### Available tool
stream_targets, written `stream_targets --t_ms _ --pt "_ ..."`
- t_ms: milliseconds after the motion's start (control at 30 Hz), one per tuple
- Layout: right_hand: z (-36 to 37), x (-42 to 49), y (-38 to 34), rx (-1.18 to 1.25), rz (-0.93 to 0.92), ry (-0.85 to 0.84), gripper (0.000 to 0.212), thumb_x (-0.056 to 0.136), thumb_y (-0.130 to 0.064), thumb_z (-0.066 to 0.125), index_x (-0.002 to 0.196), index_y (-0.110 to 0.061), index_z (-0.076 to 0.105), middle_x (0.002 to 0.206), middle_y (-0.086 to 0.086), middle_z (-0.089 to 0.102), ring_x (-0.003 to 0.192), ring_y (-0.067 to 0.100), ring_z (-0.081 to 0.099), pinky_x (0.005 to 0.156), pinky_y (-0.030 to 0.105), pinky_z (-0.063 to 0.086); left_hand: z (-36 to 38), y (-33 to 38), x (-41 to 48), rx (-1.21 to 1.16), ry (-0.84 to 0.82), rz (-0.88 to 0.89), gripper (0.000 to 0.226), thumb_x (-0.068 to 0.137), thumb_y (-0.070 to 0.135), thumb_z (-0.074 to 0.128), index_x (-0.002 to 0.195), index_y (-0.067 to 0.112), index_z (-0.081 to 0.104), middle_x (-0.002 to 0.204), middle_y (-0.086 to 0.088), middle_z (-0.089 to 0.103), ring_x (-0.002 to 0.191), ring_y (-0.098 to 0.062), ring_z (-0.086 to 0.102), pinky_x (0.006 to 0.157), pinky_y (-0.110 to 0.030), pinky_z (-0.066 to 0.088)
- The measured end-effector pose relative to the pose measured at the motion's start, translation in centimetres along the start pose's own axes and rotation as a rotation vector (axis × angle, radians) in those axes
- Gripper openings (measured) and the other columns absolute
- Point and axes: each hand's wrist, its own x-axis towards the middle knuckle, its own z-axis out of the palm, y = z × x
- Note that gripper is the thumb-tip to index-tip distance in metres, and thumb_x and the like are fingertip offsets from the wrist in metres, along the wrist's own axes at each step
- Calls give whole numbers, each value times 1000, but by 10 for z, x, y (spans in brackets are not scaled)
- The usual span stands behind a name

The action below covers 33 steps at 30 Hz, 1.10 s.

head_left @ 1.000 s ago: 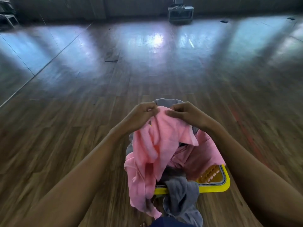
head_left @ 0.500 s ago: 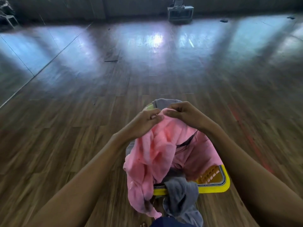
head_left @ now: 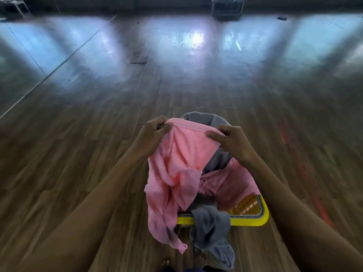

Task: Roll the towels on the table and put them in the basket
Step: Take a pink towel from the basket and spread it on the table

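– Above the basket (head_left: pixel 255 219) on the floor (head_left: pixel 78 173), what did the hands have?

– Both held the pink towel (head_left: pixel 180 163) by its top hem. The left hand (head_left: pixel 153 132) pinched one end and the right hand (head_left: pixel 229 142) pinched the other, fingers curled over the edge. The rest hung down past the basket's near-left corner, its tail below the rim.

– And the other towels?

– A second pink towel (head_left: pixel 225 183) lay bunched inside the basket. A grey towel (head_left: pixel 212 228) spilled over the near rim, and a second grey towel (head_left: pixel 198 117) sat at the far edge. None looked rolled, and no table showed.

– How should that step have gone?

– My judgement: keep the hem taut and level, and lift until the tail cleared the rim and the grey towel, so nothing got dragged out. Then find both corners before laying it flat to roll.

– What had changed from half a second before?

– The hands had been nearly touching at the middle of the hem. They had slid apart, and the edge was stretched straight between them.
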Motion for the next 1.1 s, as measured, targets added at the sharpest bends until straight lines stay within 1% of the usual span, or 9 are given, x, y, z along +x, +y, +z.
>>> stream_targets --t_ms 133,233,300,433,500,600,700,867,1100 --pt "1 -27 -4 39 -15 133 19 85 -23 74 90 -5 77 55 -18 56 54 -2 43 55 15 36 -7 10 -28 -114 -9 -8 24 69 16 43 81 18 63 81 -1 62 83 -15 54 79 -32 41" --pt "1 -59 -10 65 -18 172 19 87 -23 71 90 -5 77 58 -17 58 56 -2 44 55 17 37 -8 13 -44 -86 -83 42 21 68 23 50 85 22 63 84 -1 62 83 -14 55 77 -30 43" --pt "2 -84 -12 77 -8 220 21 88 -24 69 87 -3 76 63 -13 55 59 0 43 55 19 38 -2 16 -53 -109 -141 82 17 69 23 59 85 23 64 82 8 67 81 -7 58 78 -25 46" --pt "2 -145 -14 76 43 348 20 90 -22 67 91 -5 76 68 3 50 62 8 41 53 25 34 23 28 -78 -164 -288 154 24 83 -5 63 93 16 68 84 12 72 79 1 63 76 -15 48" --pt "-2 -178 -17 90 64 421 20 91 -20 66 92 -3 75 67 5 48 57 8 39 49 22 32 43 42 -96 -196 -371 178 24 84 -12 60 96 8 68 85 6 71 76 2 62 73 -12 47" --pt "-18 -227 -25 74 95 516 18 92 -20 65 89 -5 75 64 5 48 53 8 38 46 21 33 78 70 -115 -200 -476 227 28 82 -10 61 93 15 69 72 15 69 68 6 58 66 -10 44" --pt "-36 -274 -34 56 111 587 18 93 -20 63 85 -7 74 57 -4 48 52 9 36 45 20 30 119 102 -130 -218 -579 325 24 77 1 63 93 18 70 81 9 70 76 -3 62 73 -18 47" --pt "-76 -340 -44 52 112 761 20 92 -19 65 93 -1 74 60 10 44 53 17 32 45 26 27 193 159 -158 -261 -755 396 31 82 -10 62 93 17 70 73 15 69 72 2 61 70 -14 46" --pt "-154 -411 -37 98 63 960 17 92 -19 64 92 -6 75 62 12 35 51 17 25 45 27 22 298 230 -197 -308 -913 464 21 83 -4 66 93 14 71 68 17 68 69 4 62 66 -12 46"
